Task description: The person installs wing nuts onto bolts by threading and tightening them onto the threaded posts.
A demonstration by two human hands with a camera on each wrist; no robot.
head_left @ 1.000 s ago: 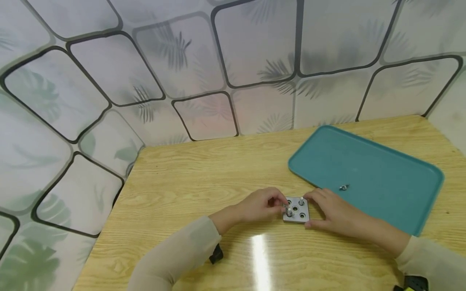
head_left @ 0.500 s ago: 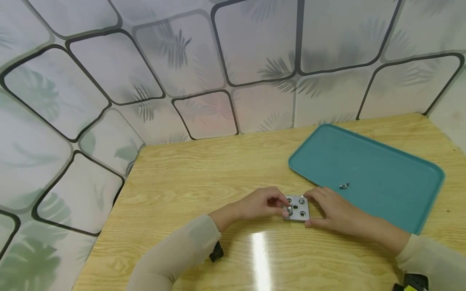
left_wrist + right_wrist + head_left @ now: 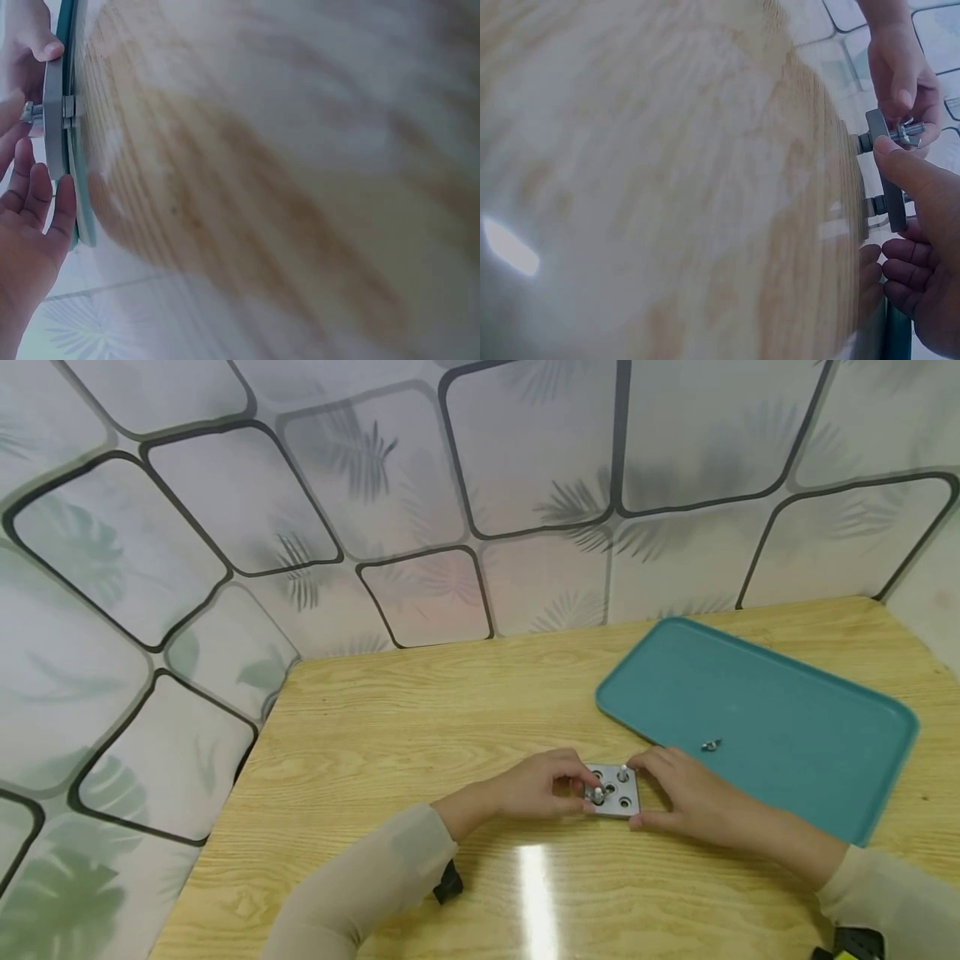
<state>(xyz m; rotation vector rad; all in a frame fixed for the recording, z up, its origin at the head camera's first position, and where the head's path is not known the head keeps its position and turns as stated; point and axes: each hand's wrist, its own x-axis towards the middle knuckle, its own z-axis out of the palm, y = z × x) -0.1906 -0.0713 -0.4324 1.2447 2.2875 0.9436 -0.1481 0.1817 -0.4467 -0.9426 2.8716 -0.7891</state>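
A square silver metal plate (image 3: 617, 810) with several holes is on the wooden table, raised on bolt heads that show beneath it in the right wrist view. At its near left corner a wing nut (image 3: 909, 135) sits on an upright bolt. My left hand (image 3: 536, 785) has thumb and index finger around that wing nut. A second bolt (image 3: 622, 772) stands bare at the far right corner. My right hand (image 3: 693, 797) grips the plate's right side, thumb (image 3: 900, 161) at the near edge and fingers at the far one. The left fingertips partly hide the wing nut.
Right of the plate lies a teal tray (image 3: 750, 693), its edge behind my right hand. One small metal piece like a wing nut (image 3: 711, 745) lies on it. A patterned wall covering (image 3: 540, 585) borders the table (image 3: 390, 718) at the back.
My left thumb and index finger have shifted slightly around the wing nut, the thumb now lower at the plate's near left corner. The right hand and plate have stayed in place.
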